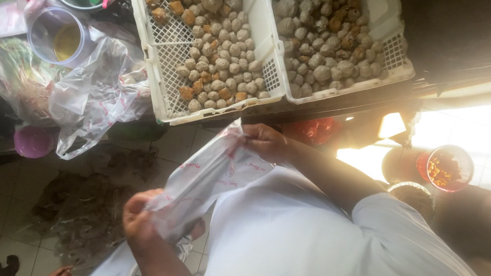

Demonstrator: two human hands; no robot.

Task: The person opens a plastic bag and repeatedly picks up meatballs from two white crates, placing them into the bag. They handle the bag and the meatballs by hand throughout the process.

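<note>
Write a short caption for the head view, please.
Two hands, left hand and right hand, stretch a plastic bag below two white crates.

Two perforated crates sit side by side along the top of the frame, the left crate [166, 70] touching the right crate [392, 56], each filled with round balls [227, 50]. Left of them, in the upper left, a clear cup [58, 36] stands above a crumpled plastic bag [94, 94]. Below the crates, mid-frame, a plastic bag [206, 174] stretches between the left hand [139, 218], lower left, and the right hand [267, 141], higher and to the right. A round tub [446, 168] lies at the right edge.
</note>
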